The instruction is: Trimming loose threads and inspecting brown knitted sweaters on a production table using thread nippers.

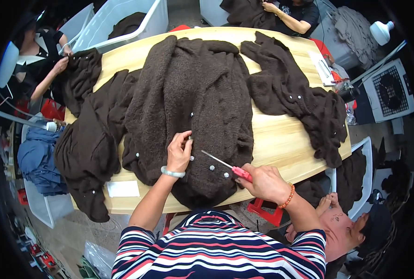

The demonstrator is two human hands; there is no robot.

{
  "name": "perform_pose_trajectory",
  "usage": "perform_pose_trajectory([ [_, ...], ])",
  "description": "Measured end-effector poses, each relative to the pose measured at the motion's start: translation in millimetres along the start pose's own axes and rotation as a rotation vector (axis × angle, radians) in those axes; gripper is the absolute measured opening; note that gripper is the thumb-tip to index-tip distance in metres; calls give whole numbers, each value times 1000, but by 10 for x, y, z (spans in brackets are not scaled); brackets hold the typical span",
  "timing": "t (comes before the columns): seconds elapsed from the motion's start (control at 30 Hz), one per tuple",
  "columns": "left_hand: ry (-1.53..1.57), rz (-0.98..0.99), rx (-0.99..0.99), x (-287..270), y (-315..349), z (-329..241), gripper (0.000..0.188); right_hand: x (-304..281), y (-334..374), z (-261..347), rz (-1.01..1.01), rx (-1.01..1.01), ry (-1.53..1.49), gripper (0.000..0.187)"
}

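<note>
A dark brown fuzzy knit cardigan lies spread on the table in front of me. Shiny round buttons, among them a button near its lower edge, dot the knit. With thumb and fingers, my left hand pinches a small button at the front opening. My right hand is closed around the pink-red handle of a thin metal-bladed tool. Its tip points up and left over the cardigan, short of my left fingers. Whether the blade is single or a closed pair, I cannot tell.
More brown knits lie left and right on the wooden table. A white paper is near its front edge. White bins stand around. Co-workers sit at the left, far side and lower right. A lamp stands far right.
</note>
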State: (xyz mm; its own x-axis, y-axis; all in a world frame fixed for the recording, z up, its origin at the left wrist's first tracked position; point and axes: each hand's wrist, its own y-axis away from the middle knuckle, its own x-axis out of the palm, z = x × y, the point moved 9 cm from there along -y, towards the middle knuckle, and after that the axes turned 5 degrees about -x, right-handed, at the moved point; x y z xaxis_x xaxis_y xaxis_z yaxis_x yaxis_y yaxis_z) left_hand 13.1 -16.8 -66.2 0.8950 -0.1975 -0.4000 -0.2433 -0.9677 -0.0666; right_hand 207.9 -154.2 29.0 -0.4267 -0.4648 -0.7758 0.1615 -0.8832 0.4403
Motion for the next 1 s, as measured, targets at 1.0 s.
perform_pose_trajectory([
  [1.0,237,15,-245,-229,896,187,27,130,391,320,32,-80,99,26],
])
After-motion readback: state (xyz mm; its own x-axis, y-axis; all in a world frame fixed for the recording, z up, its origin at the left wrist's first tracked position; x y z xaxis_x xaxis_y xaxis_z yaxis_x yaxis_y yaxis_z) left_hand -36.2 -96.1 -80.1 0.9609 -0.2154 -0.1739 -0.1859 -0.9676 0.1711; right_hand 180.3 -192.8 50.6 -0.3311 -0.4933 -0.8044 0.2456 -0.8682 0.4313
